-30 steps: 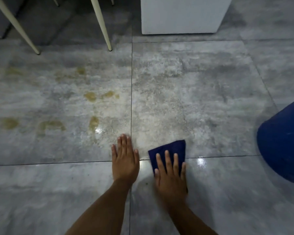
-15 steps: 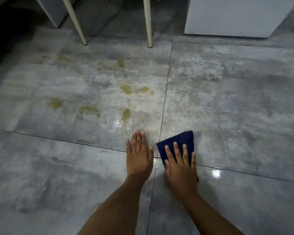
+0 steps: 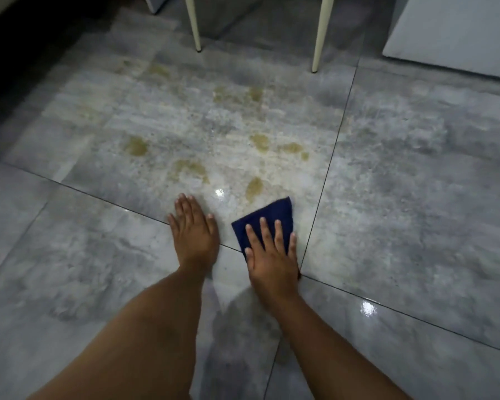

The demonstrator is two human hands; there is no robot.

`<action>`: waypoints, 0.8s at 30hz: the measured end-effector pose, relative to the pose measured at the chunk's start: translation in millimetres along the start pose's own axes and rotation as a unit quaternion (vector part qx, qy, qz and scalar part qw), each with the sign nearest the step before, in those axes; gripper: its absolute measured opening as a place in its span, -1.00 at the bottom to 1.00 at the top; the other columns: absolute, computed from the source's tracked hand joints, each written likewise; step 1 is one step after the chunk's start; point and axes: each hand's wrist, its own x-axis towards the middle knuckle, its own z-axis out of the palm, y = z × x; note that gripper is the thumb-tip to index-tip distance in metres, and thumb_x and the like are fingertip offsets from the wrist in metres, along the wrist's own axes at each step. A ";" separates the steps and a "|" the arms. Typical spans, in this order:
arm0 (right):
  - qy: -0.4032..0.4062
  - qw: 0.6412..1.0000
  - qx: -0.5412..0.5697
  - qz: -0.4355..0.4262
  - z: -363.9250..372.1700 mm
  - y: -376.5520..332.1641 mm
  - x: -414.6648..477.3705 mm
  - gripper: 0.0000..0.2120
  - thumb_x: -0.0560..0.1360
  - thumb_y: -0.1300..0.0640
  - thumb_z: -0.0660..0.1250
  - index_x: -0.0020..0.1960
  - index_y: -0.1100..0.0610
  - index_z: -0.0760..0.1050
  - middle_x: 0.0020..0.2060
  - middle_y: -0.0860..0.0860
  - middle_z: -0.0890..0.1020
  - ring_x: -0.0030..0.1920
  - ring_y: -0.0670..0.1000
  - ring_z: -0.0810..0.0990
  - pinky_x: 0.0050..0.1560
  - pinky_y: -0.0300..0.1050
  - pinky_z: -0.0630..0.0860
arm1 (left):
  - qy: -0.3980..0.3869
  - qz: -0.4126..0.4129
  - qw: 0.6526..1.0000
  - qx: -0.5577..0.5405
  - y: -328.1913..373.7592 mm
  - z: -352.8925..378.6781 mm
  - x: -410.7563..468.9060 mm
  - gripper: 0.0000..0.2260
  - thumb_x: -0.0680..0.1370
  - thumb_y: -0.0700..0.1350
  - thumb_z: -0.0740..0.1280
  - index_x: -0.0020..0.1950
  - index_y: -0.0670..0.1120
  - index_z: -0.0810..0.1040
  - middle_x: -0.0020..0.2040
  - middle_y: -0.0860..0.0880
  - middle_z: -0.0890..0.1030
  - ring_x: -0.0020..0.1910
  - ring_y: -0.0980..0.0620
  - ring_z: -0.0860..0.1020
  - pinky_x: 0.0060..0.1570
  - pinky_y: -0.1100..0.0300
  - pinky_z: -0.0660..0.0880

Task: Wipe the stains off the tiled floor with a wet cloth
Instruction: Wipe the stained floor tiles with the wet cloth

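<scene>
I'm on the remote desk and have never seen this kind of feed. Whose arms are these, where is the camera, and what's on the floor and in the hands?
There is no machine here: a person works with bare hands, and the single camera sits on their head, looking forward and down. So the arms enter from the bottom of the picture. The left hand lies flat on the grey tiled floor, empty, apparently as a prop. The right hand presses flat on a folded dark blue cloth; it pins the cloth rather than grips it. Just beyond the cloth are yellowish-brown stains, scattered over one tile and not yet wiped. Further off stand two pale chair legs and a white cabinet base.
</scene>
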 end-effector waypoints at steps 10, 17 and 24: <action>0.043 0.993 -0.007 0.111 -0.7 -2.2 -1.9 -0.50 0.59 -0.09 -0.03 0.51 -0.01 0.24 0.49 0.06 0.27 0.51 0.19 0.16 0.44 0.25 -0.02 | -0.002 -0.008 1.000 0.003 3.7 9.5 3.2 -0.39 0.59 0.10 -0.19 0.57 -0.19 -0.04 0.59 -0.15 -0.02 0.57 -0.05 -0.11 0.49 0.00 -0.28; -0.067 0.995 -0.034 -0.063 -21.2 -13.6 117.1 -0.51 0.64 -0.14 -0.16 0.56 -0.12 -0.05 0.57 -0.04 -0.06 0.54 0.08 -0.21 0.48 0.18 -0.27 | -0.001 -0.001 0.998 -0.057 -2.1 4.0 4.0 -0.40 0.60 0.10 -0.21 0.57 -0.16 -0.15 0.59 -0.10 -0.12 0.54 0.06 -0.22 0.50 0.04 -0.29; -0.003 0.998 -0.047 0.047 -23.0 16.2 92.7 -0.50 0.64 -0.14 -0.18 0.56 -0.09 -0.02 0.56 -0.02 0.00 0.55 0.11 -0.15 0.49 0.20 -0.23 | 0.003 -0.031 0.999 -0.024 -7.7 9.4 19.4 -0.41 0.60 0.09 -0.19 0.57 -0.16 -0.11 0.59 -0.12 -0.09 0.56 -0.02 -0.15 0.50 -0.01 -0.24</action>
